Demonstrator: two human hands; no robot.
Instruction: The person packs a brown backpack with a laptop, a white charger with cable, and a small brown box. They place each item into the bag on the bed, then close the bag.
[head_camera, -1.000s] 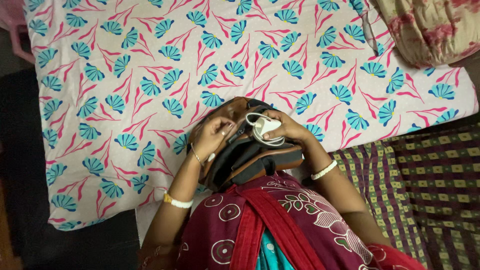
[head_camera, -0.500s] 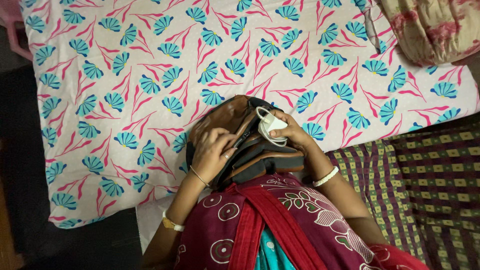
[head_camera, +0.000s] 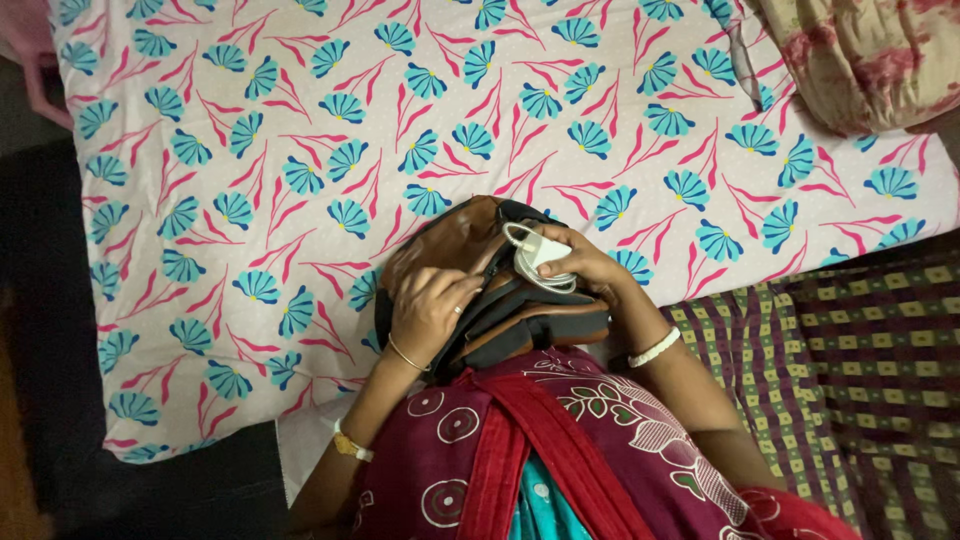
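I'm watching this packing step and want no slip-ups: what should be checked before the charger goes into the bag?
1. Right hand grips the white charger with its coiled cable: ok.
2. Left hand steadies the brown and black bag: ok.
3. Bag rests on the flowered sheet: ok.
4. Bag opening wide enough: cannot tell.
5. Cable fully coiled, no loose end: cannot tell.

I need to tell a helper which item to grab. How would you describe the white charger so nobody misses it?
Find the floral bedsheet, then the brown and black bag at its lower edge. The white charger with its coiled cord sits on that bag, gripped by the right hand; it is the only white thing there.
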